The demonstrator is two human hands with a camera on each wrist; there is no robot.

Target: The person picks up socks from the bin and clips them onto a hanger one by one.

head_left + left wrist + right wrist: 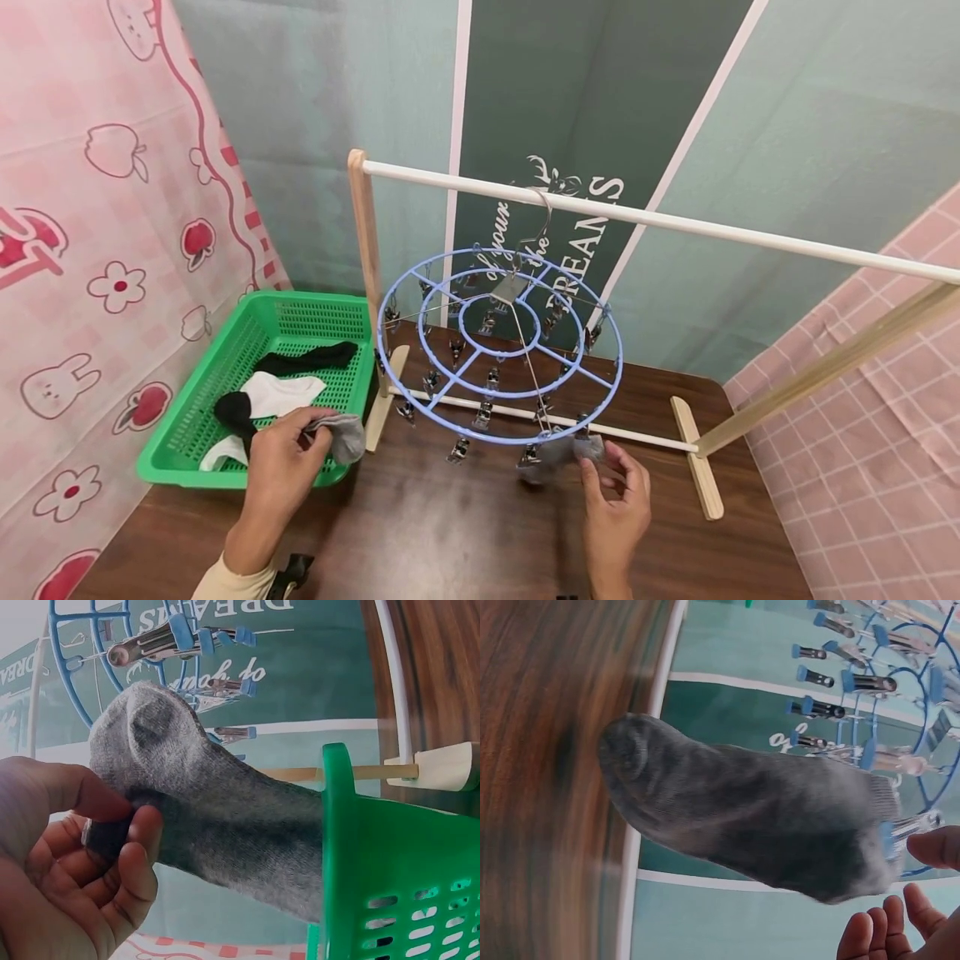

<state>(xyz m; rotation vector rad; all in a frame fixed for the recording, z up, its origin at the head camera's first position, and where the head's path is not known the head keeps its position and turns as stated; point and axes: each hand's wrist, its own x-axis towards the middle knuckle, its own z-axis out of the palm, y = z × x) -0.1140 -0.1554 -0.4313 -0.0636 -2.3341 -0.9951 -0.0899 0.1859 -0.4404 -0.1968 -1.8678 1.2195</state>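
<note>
My left hand (288,458) pinches a grey sock (232,825) between thumb and fingers, close beside the green basket. Toward the right, a second grey sock (757,817) dangles by its cuff from a metal clip (915,825) with blue tips. My right hand (618,500) is right at that cuff, thumb near the clip and fingers loosely bent, apart from the sock in the right wrist view. The clip belongs to a round blue clip hanger (453,380), which hooks over a white bar and carries several other clips.
At the left stands the green basket (172,477), holding a black sock (307,358), a white sock (281,394) and other black and white pieces. A rack with a white top bar (675,221) and wooden legs (365,233) stands on the brown table (450,533). Printed curtains hang behind.
</note>
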